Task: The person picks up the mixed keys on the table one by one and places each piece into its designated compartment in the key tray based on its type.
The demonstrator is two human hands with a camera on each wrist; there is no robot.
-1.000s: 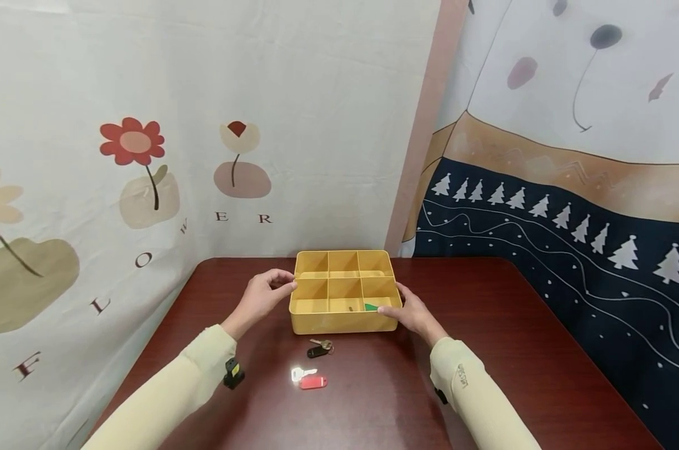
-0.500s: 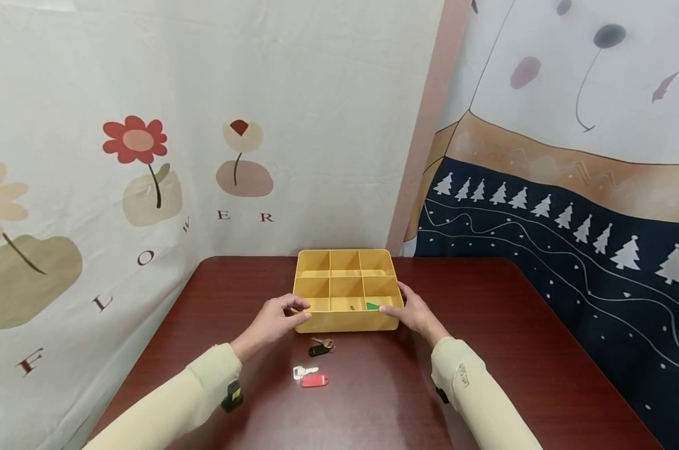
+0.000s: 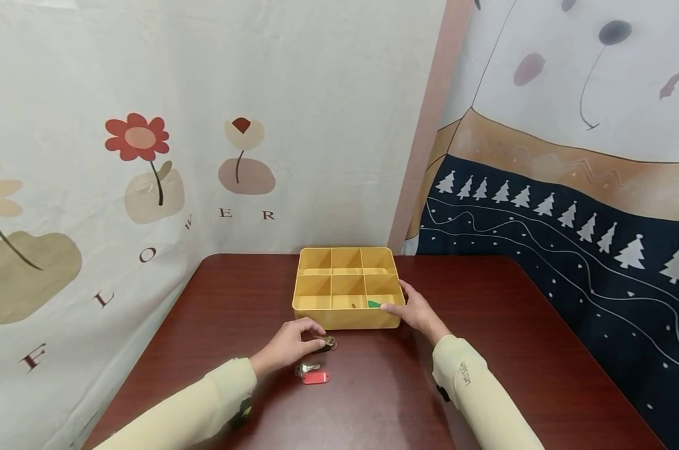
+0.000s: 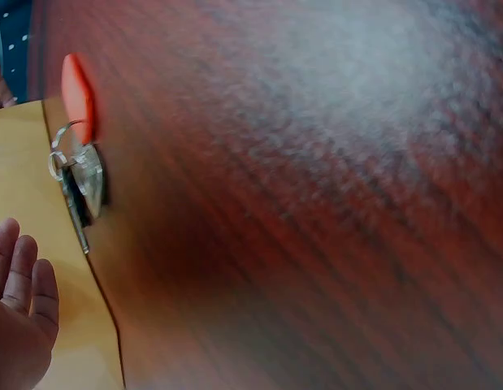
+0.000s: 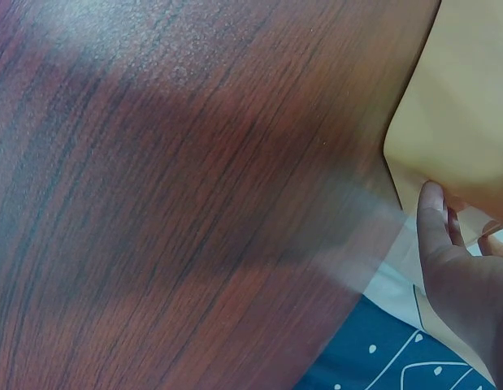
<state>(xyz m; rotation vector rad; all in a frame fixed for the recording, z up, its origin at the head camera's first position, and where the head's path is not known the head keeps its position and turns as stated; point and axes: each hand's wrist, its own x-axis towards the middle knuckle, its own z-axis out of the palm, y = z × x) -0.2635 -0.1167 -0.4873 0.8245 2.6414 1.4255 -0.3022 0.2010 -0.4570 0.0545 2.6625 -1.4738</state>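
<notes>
A yellow box (image 3: 345, 319) with several compartments stands at the back of the dark red table. My right hand (image 3: 416, 310) holds its front right corner, thumb at the front rim and fingers along the right side wall. My left hand (image 3: 291, 342) reaches over a key with a black tag (image 3: 328, 344) in front of the box, partly covering it; whether it touches is unclear. In the left wrist view, the fingers (image 4: 45, 301) look loosely extended. Nearer me lies a silver key (image 3: 308, 369) with a red key tag (image 3: 317, 377).
A green piece (image 3: 374, 304) lies in the box's front right compartment, and a small brown thing (image 3: 353, 305) in the front middle one. Behind the table (image 3: 496, 375) hangs a printed cloth (image 3: 328, 125); a dark blue one (image 3: 541, 244) hangs at right.
My left hand has come from the box's left side, down past its front left corner, to the key with the black tag. My right hand has stayed at the box.
</notes>
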